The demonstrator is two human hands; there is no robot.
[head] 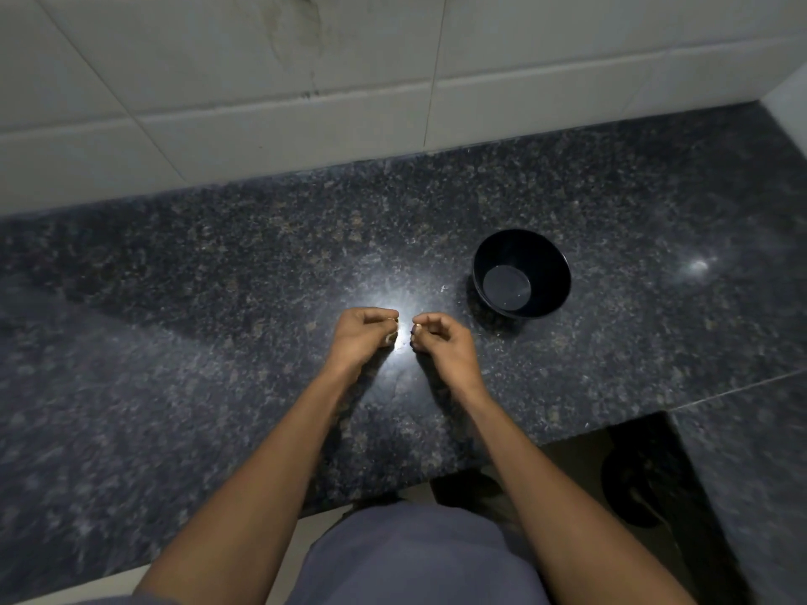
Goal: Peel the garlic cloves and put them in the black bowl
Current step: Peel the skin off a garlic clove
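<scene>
**Both hands curled over the dark surface**

A pale bit, likely garlic, sits pinched in the curled fingers of the left hand. The right hand, just beside it at 3 o'clock, curls its fingers too; what they pinch cannot be told. The black bowl stands on the surface at 2 o'clock from the hands.
</scene>
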